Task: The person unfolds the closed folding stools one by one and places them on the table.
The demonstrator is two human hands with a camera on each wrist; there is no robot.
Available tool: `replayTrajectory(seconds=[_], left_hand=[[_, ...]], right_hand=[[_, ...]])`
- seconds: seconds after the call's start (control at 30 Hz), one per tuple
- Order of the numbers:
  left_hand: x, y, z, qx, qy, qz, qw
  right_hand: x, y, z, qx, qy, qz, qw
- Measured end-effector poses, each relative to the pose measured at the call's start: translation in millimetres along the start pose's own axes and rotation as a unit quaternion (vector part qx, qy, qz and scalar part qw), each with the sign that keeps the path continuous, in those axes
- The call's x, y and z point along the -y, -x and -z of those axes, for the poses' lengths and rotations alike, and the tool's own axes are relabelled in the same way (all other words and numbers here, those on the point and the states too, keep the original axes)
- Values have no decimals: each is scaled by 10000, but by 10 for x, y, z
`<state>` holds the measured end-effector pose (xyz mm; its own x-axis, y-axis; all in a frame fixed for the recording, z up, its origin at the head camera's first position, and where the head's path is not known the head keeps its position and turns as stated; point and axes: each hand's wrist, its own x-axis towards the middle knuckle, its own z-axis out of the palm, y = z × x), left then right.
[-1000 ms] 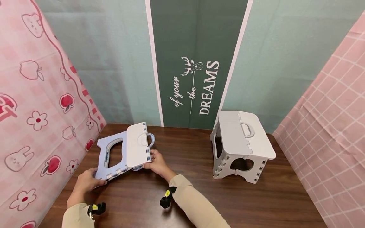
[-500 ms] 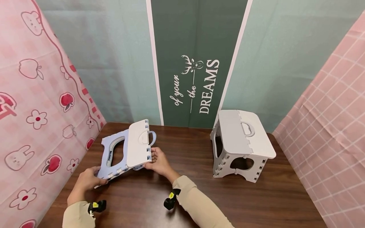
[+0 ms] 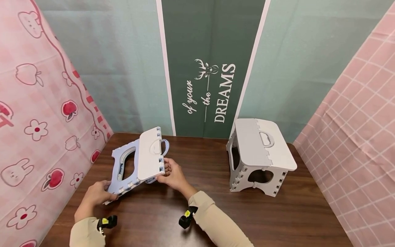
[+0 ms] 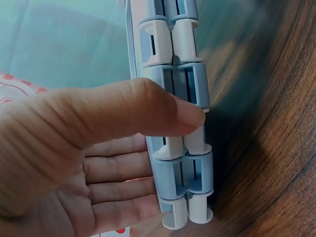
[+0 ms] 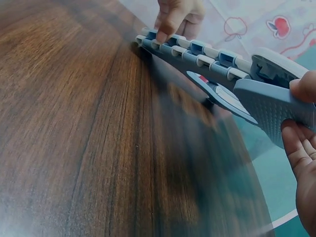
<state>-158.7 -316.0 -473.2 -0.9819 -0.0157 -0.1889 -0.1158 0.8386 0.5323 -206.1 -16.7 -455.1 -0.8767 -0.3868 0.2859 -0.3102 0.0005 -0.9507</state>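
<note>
A folded stool (image 3: 148, 154), light blue with a white seat panel, is held tilted, its near left corner low by the dark wooden table (image 3: 222, 216). My left hand (image 3: 98, 193) grips that corner. In the left wrist view its thumb (image 4: 148, 111) lies across the stool's hinged edge (image 4: 182, 89), with the fingers behind. My right hand (image 3: 172, 174) holds the seat panel's right edge. In the right wrist view the thumb sits on top of the panel (image 5: 276, 106) and the palm (image 5: 301, 148) is below.
An unfolded grey-white stool (image 3: 260, 151) stands upright on the table at the back right. Fabric backdrops close in the left, back and right sides. Bare wood lies between the two stools and along the front.
The folded stool has tilted up a little more, its far edge rising. Both hands keep their hold and have shifted slightly with it.
</note>
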Motion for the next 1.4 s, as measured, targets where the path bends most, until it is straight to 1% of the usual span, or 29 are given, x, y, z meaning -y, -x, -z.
replayTrajectory(seconds=[0.07, 0.2, 0.27, 0.37, 0.6, 0.77, 0.87, 1.13, 1.4], left_hand=[[7, 4, -6, 14, 27, 34, 10000], [31, 6, -29, -33, 41, -14, 10000], [36, 3, -39, -60, 52, -51, 10000], [32, -1, -49, -89, 80, -21, 9999], [-10, -7, -66, 24, 310, 77, 9995], [-16, -17, -89, -7, 378, 0, 9993], [-18, -26, -111, 9, 410, -34, 9992], [-61, -52, -159, 10, 515, -109, 9986], [-88, -64, -206, 20, 701, -213, 9973]], right_hand=[[-2, 11, 5, 55, -3, 3, 10000], [-10, 31, 13, 67, 31, 15, 10000], [-7, 35, 19, 47, 59, 64, 10000], [9, 32, 24, 28, 48, 168, 9998], [61, 38, 47, 13, -20, 181, 9998], [84, 44, 65, 7, 66, 189, 9998], [95, 51, 72, -19, 139, 259, 9996], [123, 77, 80, -133, -2, 505, 9986], [139, 90, 94, -176, 35, 684, 9975]])
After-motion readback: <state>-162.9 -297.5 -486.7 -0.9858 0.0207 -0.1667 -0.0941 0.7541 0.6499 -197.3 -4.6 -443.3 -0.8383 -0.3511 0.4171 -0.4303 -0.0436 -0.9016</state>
